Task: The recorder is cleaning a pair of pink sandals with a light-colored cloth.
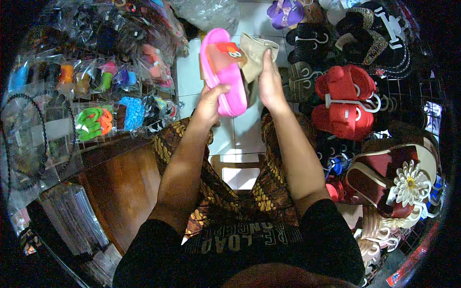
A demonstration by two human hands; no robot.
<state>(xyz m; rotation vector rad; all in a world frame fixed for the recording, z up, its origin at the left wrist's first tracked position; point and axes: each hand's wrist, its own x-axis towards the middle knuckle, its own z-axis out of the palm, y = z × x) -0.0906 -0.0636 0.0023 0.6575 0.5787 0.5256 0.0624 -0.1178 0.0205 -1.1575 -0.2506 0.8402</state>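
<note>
A pink slide sandal (230,81) with an orange-red cartoon figure on its strap is held up in front of me, sole edge tilted. My left hand (212,100) grips its heel end, thumb on the footbed. In my right hand (270,79) is a folded beige cloth (257,54), pinched under the thumb, just right of the sandal's strap. The cloth's lower part hangs in shadow beside the sandal, and some of my right fingers are hidden behind it.
Bagged goods, with green and orange flip-flops (93,122), fill the left side above a brown wooden surface (126,187). On the right hang red sandals (345,102), black sandals (308,41) and maroon sandals with a white flower (410,183). A clear plastic bag (207,14) lies ahead on the tiled floor (189,77).
</note>
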